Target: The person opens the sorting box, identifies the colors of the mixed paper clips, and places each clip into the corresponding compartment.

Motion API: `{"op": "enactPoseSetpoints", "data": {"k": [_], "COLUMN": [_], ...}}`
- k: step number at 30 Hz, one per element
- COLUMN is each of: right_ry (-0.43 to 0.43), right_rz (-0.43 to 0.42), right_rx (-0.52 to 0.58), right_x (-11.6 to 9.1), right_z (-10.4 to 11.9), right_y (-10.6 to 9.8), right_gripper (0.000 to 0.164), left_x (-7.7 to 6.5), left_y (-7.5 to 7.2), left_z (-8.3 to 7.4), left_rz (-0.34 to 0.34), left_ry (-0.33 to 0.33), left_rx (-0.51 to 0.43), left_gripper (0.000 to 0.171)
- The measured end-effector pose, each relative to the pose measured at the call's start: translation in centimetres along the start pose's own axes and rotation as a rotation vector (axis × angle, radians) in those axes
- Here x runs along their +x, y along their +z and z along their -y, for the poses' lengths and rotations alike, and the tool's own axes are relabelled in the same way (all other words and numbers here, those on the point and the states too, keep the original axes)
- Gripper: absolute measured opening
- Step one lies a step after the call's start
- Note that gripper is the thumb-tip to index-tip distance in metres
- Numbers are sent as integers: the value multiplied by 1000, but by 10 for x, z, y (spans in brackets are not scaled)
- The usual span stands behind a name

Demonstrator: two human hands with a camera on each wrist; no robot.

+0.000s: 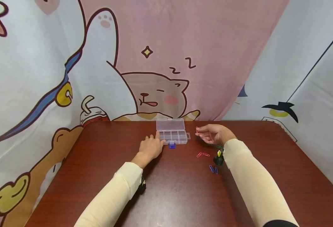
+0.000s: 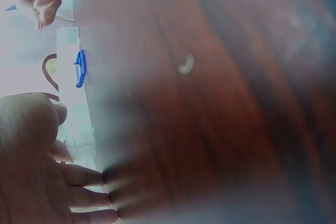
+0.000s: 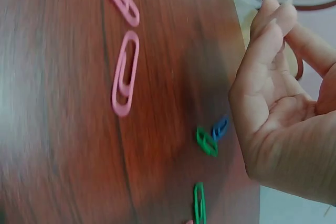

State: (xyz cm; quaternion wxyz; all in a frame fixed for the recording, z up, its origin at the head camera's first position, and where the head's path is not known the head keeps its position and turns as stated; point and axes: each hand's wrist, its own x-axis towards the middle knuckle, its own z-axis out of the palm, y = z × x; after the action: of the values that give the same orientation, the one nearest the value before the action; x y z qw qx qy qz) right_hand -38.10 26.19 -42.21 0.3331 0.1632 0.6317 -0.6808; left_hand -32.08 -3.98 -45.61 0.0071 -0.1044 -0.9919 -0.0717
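A clear plastic compartment box with a blue latch stands with its lid raised. My left hand rests at the box's left front corner, fingers spread and mostly straight, thumb and forefinger touching it. To the right of the box, my right hand is held above the table, pinching a pink paper clip between thumb and fingertips. In the right wrist view the fingertips hide most of that clip. Two more pink paper clips lie on the table below the right hand.
Two blue paper clips lie nearer on the brown table. Green paper clips and a blue one lie near the right hand, partly hidden by its wrist in the head view. A patterned curtain hangs behind the table.
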Motion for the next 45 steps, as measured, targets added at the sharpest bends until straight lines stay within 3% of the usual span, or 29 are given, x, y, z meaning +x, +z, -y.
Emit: {"op": "enactPoseSetpoints", "data": {"k": [9, 16, 24, 39, 45], "right_ry": [11, 12, 8, 6, 17], "right_rz": [42, 30, 29, 12, -19], "right_rx": [-81, -84, -118, -136, -137], "right_x": [12, 19, 25, 26, 24], "right_z": [8, 8, 11, 12, 12], "right_y": [24, 39, 55, 55, 56], "right_gripper": [23, 12, 12, 18, 30], "left_x": [0, 0, 0, 1, 0], "left_y": [-1, 0, 0, 1, 1], "left_z": [-1, -1, -1, 0, -1], "left_rz": [7, 0, -1, -12, -11], "left_ry": [-5, -3, -9, -9, -5], "left_rx": [2, 8, 2, -7, -1], "left_gripper": [62, 62, 62, 61, 61]}}
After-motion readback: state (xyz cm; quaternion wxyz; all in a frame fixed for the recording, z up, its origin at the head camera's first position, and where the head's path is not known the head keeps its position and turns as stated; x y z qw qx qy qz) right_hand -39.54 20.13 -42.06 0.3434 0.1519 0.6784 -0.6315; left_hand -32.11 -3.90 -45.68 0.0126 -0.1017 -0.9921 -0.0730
